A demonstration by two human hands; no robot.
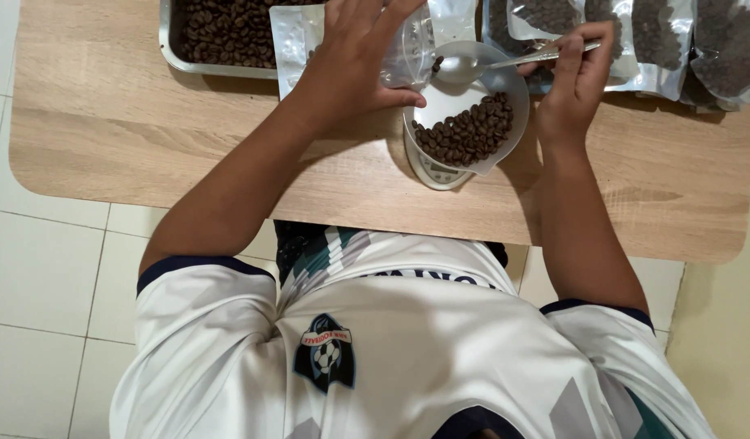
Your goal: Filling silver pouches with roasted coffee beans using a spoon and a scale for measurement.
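The left hand [351, 61] gripped a clear pouch [412, 53] at the far side of the table [106, 122], fingers spread over its top and thumb hooked toward the bowl [505, 89]. The right hand [574, 77] pinched the handle of a metal spoon [464, 69], whose empty-looking scoop hung over the bowl's far rim, just beside the pouch mouth.

The chief risk seemed to be spillage. The pouch mouth was narrow and partly hidden under the left hand, so any beans [468, 130] lifted on the spoon could have slid off between bowl and pouch and scattered across the table. The bowl sat tilted toward the person on a small white scale [436, 172], with its load piled against the near rim; a nudge from either wrist might have tipped it or shifted the scale. The soft pouch could also have buckled under the hand's grip and closed its own opening.

The beans looked dark brown, roasted, oval and dry, heaped in one mound in the near half of the pale bowl, while the far half lay bare. More beans filled a steel tray [167, 41] at far left, and several sealed pouches [676, 41] of them lay at far right, behind the right hand.
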